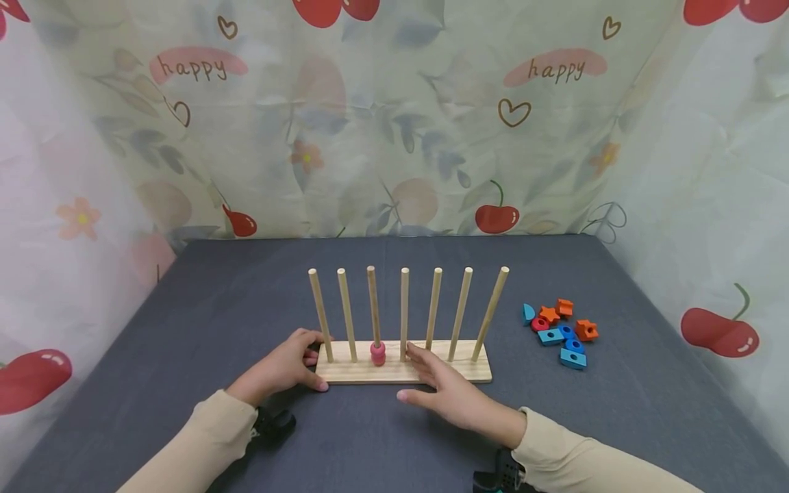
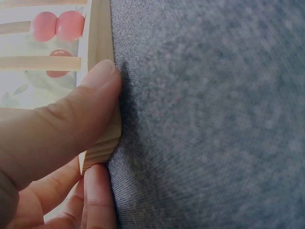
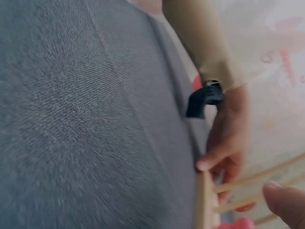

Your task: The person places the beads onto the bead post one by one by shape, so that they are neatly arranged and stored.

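A pale wooden peg board (image 1: 357,374) with several upright pegs lies in front of me. Two round pink beads (image 1: 378,354) are stacked at the foot of the third peg from the left. My left hand (image 1: 280,366) grips the board's left end; in the left wrist view the thumb (image 2: 71,117) presses the front edge while the fingers curl at the end face. Over the right half of the board, my right hand (image 1: 453,396) is held with fingers extended beside the middle peg (image 1: 404,308), thumb apart, nothing visible in its grasp.
Right of the board lies a loose group of small blocks: orange pieces (image 1: 587,331), blue pieces (image 1: 573,359) and a red ring (image 1: 539,324). A dark grey cloth (image 1: 246,287) covers the table. Printed curtains (image 1: 382,137) hang behind and at both sides.
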`<control>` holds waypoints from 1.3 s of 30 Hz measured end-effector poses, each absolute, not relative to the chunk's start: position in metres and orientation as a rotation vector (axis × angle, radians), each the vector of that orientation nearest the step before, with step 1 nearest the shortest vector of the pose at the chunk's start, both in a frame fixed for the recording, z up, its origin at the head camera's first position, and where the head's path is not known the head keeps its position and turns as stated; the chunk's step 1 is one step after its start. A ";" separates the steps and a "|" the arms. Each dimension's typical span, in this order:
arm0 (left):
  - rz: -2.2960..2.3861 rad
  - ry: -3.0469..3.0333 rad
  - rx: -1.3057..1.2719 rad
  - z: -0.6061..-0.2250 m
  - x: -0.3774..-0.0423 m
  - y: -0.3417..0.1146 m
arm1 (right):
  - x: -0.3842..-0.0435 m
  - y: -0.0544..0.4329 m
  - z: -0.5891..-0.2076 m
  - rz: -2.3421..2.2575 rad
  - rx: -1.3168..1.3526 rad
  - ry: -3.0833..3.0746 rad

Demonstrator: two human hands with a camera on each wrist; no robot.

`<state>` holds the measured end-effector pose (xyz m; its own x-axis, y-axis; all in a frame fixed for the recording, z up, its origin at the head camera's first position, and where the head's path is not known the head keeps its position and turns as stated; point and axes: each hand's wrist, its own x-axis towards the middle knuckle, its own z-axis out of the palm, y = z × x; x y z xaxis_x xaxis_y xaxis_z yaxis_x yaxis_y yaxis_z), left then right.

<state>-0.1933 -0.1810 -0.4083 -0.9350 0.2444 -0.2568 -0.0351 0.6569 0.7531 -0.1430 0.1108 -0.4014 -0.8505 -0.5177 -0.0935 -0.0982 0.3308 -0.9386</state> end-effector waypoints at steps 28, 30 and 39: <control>1.125 2.553 0.166 -0.407 -0.193 -0.181 | -0.134 0.284 -0.329 -1.424 -0.500 2.720; 1.125 2.558 0.171 -0.408 -0.193 -0.181 | -0.138 0.296 -0.331 -1.402 -0.443 2.764; 1.131 2.557 0.174 -0.408 -0.193 -0.181 | -0.154 0.328 -0.357 -1.230 -0.190 2.785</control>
